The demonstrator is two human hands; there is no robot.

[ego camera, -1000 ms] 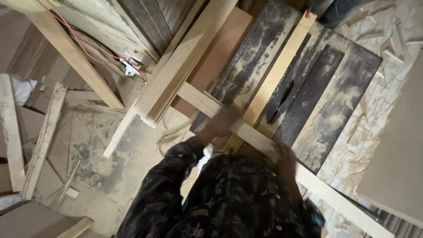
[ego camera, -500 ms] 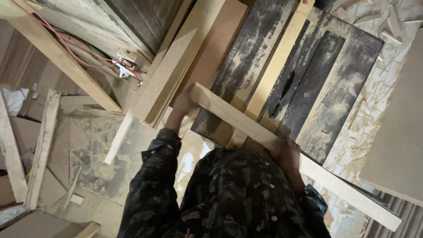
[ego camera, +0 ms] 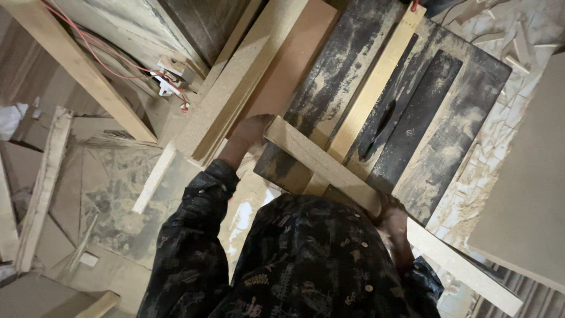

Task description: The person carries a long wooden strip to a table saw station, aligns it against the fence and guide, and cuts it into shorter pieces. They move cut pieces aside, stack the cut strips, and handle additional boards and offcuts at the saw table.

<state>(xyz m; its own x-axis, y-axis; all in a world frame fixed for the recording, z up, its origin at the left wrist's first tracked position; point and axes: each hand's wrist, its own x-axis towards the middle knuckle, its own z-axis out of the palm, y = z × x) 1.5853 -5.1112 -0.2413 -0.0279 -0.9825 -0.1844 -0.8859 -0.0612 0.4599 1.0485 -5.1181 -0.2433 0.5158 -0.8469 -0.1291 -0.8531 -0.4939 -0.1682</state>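
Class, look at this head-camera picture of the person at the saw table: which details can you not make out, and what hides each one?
- Right hand fingers on the long strip: hidden by the dark sleeve, head view.
- Left hand grip: fingers curl behind the strip's end.
- Saw blade in the table slot: too dark to tell.

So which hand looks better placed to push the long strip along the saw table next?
Probably the left hand: it grips the end of the strip. The right hand holds mid-length, near the body.

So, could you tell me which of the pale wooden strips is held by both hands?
The long strip lying crosswise over the saw table; left hand and right hand grip it.
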